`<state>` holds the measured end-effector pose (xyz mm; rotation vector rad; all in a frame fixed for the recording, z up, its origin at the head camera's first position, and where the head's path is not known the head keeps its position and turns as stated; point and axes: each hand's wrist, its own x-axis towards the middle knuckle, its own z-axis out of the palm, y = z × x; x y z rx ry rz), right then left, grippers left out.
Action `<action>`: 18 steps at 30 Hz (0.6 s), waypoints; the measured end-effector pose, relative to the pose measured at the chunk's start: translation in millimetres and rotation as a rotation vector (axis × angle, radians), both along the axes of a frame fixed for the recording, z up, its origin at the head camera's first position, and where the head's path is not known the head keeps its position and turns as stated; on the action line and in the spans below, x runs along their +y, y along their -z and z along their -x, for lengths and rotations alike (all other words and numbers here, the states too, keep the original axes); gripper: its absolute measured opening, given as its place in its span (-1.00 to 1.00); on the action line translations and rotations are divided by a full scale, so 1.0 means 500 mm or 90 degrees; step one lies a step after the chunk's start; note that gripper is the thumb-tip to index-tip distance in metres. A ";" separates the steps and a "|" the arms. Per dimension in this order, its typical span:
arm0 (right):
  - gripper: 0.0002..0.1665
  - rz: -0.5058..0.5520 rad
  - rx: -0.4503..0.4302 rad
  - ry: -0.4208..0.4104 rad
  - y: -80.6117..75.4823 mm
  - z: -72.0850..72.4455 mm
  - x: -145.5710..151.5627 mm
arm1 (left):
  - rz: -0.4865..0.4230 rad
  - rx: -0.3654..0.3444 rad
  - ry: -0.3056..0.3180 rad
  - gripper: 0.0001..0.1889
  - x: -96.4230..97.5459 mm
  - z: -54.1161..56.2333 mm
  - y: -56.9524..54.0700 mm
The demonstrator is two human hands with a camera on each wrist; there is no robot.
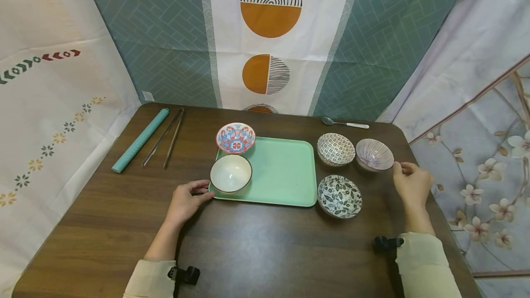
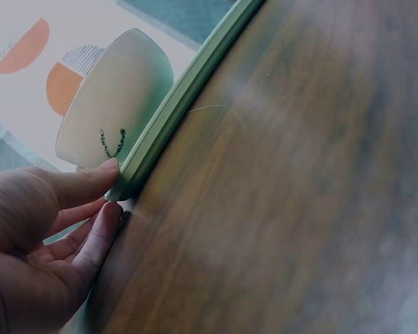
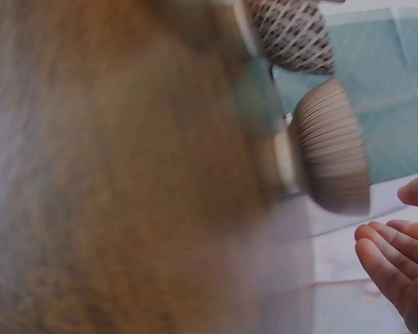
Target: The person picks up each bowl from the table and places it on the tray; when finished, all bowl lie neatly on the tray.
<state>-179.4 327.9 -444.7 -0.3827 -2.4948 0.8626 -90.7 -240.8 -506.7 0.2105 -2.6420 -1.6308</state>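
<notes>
At the near left corner of the green tray (image 1: pixel 285 169), my left hand (image 1: pixel 187 202) pinches the rim, thumb above and fingers below in the left wrist view. A cream bowl (image 1: pixel 231 174) with a dark rim sits on the tray's left side. Behind it, a red-and-blue patterned bowl (image 1: pixel 235 138) overlaps the tray's far left corner. My right hand (image 1: pixel 411 183) is just right of a purple striped bowl (image 1: pixel 374 154). In the right wrist view its thumb and fingers stand apart, with a gap to that striped bowl (image 3: pixel 334 149).
Right of the tray stand a lattice-patterned bowl (image 1: pixel 336 149) and a leaf-patterned bowl (image 1: pixel 339 196). A spoon (image 1: pixel 344 123) lies near the far edge. Metal tongs (image 1: pixel 163 138) and a teal, long, narrow object (image 1: pixel 141 140) lie at the left of the wooden table (image 1: pixel 256 252).
</notes>
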 end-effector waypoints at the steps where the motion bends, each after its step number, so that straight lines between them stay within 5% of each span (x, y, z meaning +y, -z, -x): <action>1: -0.56 0.006 -0.016 0.005 0.006 0.001 0.004 | 0.000 0.000 0.000 -0.61 0.000 0.000 0.000; 7: -0.39 0.079 -0.124 -0.011 0.023 0.016 0.011 | -0.003 -0.003 -0.002 -0.61 -0.001 -0.002 -0.003; 18: -0.42 0.279 -0.167 -0.045 0.028 0.054 0.014 | -0.007 -0.005 -0.001 -0.61 0.001 -0.003 -0.008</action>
